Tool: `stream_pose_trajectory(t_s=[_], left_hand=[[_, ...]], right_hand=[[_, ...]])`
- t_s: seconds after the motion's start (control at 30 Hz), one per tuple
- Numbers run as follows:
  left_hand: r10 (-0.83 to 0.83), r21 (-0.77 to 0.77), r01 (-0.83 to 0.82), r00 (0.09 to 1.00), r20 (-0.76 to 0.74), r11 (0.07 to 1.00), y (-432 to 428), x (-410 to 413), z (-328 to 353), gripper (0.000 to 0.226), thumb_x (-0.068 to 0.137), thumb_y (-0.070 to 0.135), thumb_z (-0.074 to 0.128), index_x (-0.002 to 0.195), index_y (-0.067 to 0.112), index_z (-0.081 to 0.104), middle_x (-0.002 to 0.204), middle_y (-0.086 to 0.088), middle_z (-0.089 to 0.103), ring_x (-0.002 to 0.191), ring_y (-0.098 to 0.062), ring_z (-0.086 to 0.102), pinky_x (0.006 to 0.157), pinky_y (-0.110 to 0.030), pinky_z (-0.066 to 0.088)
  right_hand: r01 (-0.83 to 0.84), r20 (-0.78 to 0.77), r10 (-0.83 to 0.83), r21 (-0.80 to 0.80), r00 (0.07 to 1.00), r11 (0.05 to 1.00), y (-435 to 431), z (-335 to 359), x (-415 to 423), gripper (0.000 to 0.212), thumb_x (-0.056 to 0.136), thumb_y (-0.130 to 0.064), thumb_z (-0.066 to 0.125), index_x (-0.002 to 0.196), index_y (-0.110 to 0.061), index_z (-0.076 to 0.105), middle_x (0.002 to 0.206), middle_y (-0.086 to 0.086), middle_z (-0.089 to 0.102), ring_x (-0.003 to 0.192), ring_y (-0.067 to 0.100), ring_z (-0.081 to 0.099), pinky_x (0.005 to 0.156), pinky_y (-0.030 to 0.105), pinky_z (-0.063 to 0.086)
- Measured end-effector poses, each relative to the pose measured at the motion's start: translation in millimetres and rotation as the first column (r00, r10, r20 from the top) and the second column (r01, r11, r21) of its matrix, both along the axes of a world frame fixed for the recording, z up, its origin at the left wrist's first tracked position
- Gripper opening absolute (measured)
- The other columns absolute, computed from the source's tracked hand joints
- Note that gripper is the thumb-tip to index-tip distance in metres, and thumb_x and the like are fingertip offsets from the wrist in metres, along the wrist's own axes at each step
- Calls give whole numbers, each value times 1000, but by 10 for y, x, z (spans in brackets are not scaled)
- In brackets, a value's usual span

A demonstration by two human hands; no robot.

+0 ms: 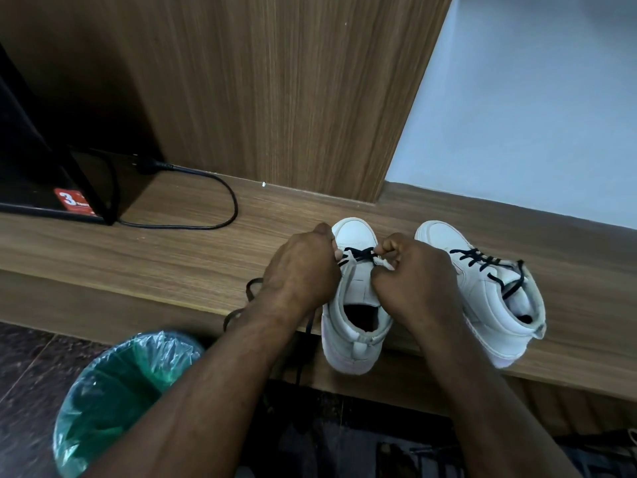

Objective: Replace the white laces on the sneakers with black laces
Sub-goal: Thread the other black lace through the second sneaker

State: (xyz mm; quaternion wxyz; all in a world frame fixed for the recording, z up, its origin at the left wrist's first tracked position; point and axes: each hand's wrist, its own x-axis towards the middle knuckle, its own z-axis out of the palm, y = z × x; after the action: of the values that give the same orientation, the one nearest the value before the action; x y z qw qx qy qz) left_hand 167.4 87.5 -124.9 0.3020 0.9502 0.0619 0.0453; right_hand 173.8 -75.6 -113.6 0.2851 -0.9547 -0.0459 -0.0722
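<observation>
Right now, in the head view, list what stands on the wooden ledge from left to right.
black appliance → power cable → partly laced sneaker → laced sneaker

The left white high-top sneaker (355, 326) stands beside the right white high-top sneaker (489, 298) on the brown wooden ledge (172, 263). A black power cable (236, 207) lies far left, and a green plastic-lined bin (120, 391) sits near left, below.

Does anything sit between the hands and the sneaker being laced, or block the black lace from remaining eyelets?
Nothing visible does. Left hand pinches the black lace, right hand the sneaker at its eyelet edge near the toe; the tongue lies uncovered.
</observation>
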Motion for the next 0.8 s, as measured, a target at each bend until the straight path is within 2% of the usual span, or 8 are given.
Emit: stream_pose_trajectory(t_s=[0.17, 0.27, 0.37, 0.47, 0.57, 0.63, 0.73, 0.8], left_hand=[[42, 10, -41, 999, -9, 999, 19, -11, 85, 8, 97, 20, 58, 101, 17, 51, 91, -5, 67, 85, -28, 62, 68, -36, 45], [73, -61, -76, 996, -51, 995, 64, -24, 127, 4, 98, 19, 56, 100, 16, 55, 95, -4, 70, 90, -27, 64, 75, -37, 50], [76, -85, -78, 997, -24, 993, 85, -41, 129, 7, 99, 20, 54, 99, 14, 59, 96, -2, 73, 94, -26, 66, 86, -43, 54], [51, -105, -49, 999, 18, 993, 88, -33, 103, 6, 99, 19, 57, 95, 17, 60, 90, 1, 74, 91, -22, 69, 85, -43, 55], [98, -291, -82, 994, 43, 953, 118, -34, 122, 9, 96, 21, 64, 87, 22, 64, 76, 6, 74, 78, -13, 71, 77, -38, 58], [142, -588, -111, 990, 7, 801, 132, -52, 198, 8, 94, 19, 70, 86, 20, 68, 69, 5, 73, 64, -7, 67, 65, -30, 54], [130, -912, -110, 989, -64, 394, 107, -85, 358, 4, 96, 7, 67, 92, 9, 68, 65, -2, 69, 49, -5, 60, 48, -17, 47], [104, -938, -45, 995, -9, 344, 75, -110, 437, 3, 98, 3, 64, 97, 6, 65, 66, -1, 68, 51, -4, 61, 47, -15, 48]], right_hand=[[41, 27, -42, 17, 999, 999, 43, -28, -20, 34, 78, -20, 66, 109, -27, 78, 103, -3, 77, 91, 20, 69, 76, 27, 49], [72, 19, -72, 29, 997, 997, 108, -40, -23, 33, 79, -21, 65, 110, -26, 78, 106, -1, 75, 90, 21, 68, 73, 24, 41], [69, 19, -70, 38, 997, 997, 132, -28, -39, 34, 79, -22, 64, 111, -26, 77, 108, -1, 74, 90, 21, 68, 76, 28, 49], [67, 15, -68, 51, 998, 996, 106, -31, -49, 34, 79, -23, 64, 110, -27, 76, 109, -1, 73, 89, 21, 68, 80, 31, 54], [70, 18, -72, 61, 997, 996, 93, -46, -50, 34, 78, -23, 63, 109, -28, 75, 109, -3, 73, 91, 21, 68, 79, 31, 54], [51, 19, -52, 69, 998, 996, 84, -60, -42, 32, 79, -24, 62, 108, -27, 74, 108, -3, 72, 91, 20, 67, 77, 32, 55], [-22, 27, 19, 136, 999, 990, 56, -76, -9, 22, 85, -25, 68, 107, -28, 73, 96, -6, 67, 86, 14, 63, 79, 35, 55], [-66, 41, 58, 237, 997, 969, 37, -75, 12, 19, 89, -26, 74, 107, -28, 75, 87, -10, 62, 81, 8, 60, 79, 35, 54]])
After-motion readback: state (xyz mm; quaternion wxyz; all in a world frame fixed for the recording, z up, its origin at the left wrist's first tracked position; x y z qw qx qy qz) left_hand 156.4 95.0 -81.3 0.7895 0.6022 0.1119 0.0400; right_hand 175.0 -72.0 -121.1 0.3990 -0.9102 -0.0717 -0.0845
